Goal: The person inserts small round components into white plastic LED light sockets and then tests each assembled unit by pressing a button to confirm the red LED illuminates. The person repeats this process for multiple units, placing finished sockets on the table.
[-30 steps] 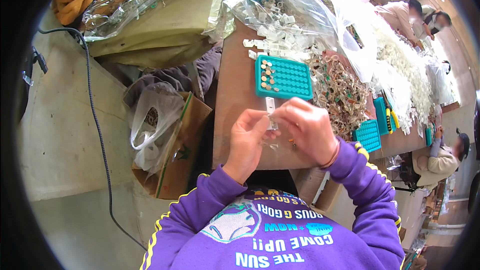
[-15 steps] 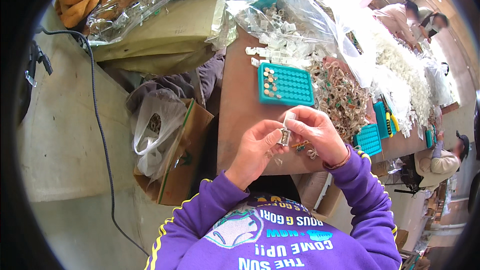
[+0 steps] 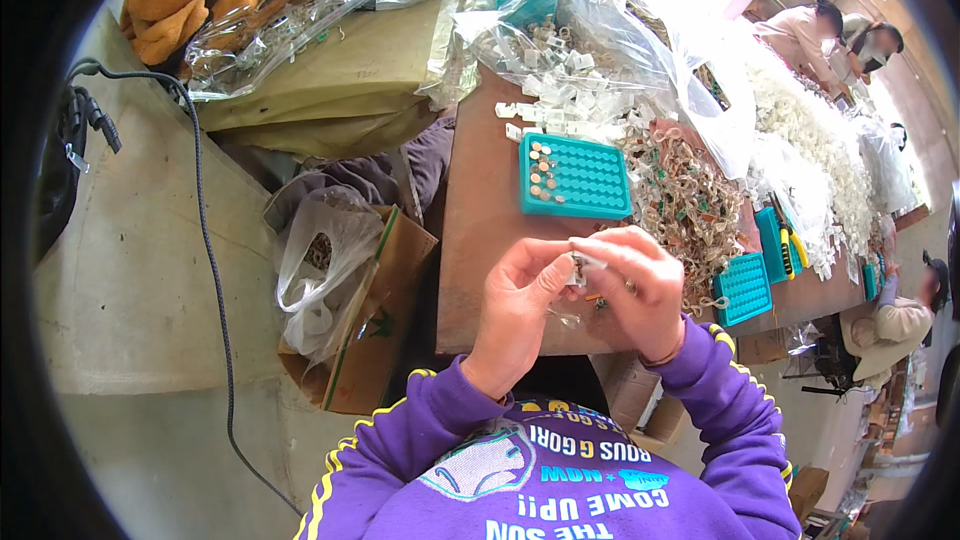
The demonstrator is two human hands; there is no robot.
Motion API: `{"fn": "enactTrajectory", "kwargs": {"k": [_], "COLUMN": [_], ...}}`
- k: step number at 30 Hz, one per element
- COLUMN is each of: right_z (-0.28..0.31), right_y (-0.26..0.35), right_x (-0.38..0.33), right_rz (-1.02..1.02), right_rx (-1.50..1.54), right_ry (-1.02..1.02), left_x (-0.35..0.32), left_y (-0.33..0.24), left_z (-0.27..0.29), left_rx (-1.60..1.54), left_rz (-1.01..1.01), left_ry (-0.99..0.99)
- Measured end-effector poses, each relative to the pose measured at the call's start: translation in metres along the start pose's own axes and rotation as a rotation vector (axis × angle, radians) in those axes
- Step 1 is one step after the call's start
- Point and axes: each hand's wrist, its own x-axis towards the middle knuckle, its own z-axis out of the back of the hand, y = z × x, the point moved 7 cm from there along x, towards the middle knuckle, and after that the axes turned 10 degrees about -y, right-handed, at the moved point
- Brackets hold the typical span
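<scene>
Left hand [image 3: 515,308] and right hand [image 3: 642,287] both had the small white casing [image 3: 577,276] pinched, partly hidden. It was above the brown tabletop [image 3: 485,240], person's side of the teal tray [image 3: 592,180].

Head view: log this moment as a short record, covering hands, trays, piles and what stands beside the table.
Left hand: pinching a small white piece
Right hand: fingers at the same piece
Near tray: teal; round discs along its left side
Piles: white plastic pieces beyond that tray; tangled small parts to its right
Beside table: cardboard box, with a clear plastic bag
Unclear: the piece's details
</scene>
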Motion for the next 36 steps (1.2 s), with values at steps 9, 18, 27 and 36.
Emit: {"fn": "enactTrajectory", "kwargs": {"k": [9,18,27,36], "right_z": [0.006,0.003,0.005,0.009], "right_y": [0.010,0.029,0.016,0.011], "right_x": [0.002,0.005,0.003,-0.005], "right_rz": [0.104,0.536,0.476,0.495], "right_rx": [-0.089,-0.162,-0.162,-0.136], "right_ry": [-0.054,0.164,0.196,0.212], "left_x": [-0.003,-0.004,-0.009,-0.008], "left_y": [0.003,0.018,0.010,0.017], "left_z": [-0.007,-0.015,-0.008,-0.002], "left_rx": [0.042,-0.285,0.002,0.138], "left_rz": [0.077,0.326,0.180,0.205], "left_ry": [0.003,0.168,0.058,0.028]}}
